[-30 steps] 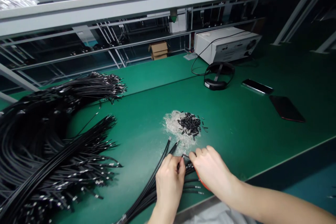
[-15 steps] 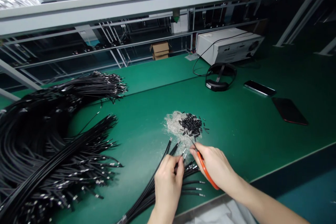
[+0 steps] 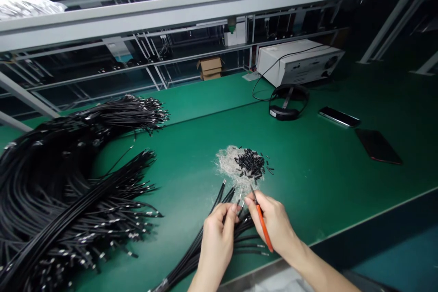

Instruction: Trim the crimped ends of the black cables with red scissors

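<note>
An orange-handled tool slants beside a silver-tipped black cable.

Left hand pinched, right hand curled (both bare)

The left grip and the right grip are bare human hands, with slender fingers, narrowing to slim wrists. The right forearm is uncovered as far as it shows. Along the lower edge lies a pale grey, nearly white garment, its cloth soft and loosely creased; its cut is hidden.
</note>
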`<action>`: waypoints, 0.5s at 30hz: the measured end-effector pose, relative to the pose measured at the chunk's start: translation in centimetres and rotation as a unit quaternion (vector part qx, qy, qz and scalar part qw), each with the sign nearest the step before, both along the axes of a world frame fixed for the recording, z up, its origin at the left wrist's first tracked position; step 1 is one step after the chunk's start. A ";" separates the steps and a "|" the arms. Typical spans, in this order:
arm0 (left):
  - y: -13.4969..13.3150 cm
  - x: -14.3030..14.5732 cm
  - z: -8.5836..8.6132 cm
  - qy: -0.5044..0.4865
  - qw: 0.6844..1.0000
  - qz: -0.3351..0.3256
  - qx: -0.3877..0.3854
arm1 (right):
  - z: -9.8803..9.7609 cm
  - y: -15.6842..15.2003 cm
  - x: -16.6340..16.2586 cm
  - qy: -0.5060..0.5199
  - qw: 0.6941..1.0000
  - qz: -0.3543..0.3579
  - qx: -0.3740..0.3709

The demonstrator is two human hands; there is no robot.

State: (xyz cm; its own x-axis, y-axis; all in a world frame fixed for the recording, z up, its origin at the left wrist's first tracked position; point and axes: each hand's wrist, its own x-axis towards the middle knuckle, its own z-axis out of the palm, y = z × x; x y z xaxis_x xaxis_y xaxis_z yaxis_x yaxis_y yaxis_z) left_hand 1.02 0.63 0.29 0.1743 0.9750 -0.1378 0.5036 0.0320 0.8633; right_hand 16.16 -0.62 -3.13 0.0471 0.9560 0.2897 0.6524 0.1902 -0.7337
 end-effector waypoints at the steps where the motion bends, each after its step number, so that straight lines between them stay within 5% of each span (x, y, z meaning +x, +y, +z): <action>1: 0.0 0.0 0.0 -0.002 1.000 0.006 -0.010 | 0.0 0.0 0.1 -0.014 1.000 -0.006 0.002; 8: 0.0 0.0 -0.2 -0.032 0.998 0.022 -0.044 | 1.1 -0.9 0.5 -0.261 0.965 -0.001 0.005; 15: 0.1 0.0 -0.1 -0.044 0.997 0.023 -0.063 | 1.5 -0.5 0.5 -0.241 0.970 0.029 0.023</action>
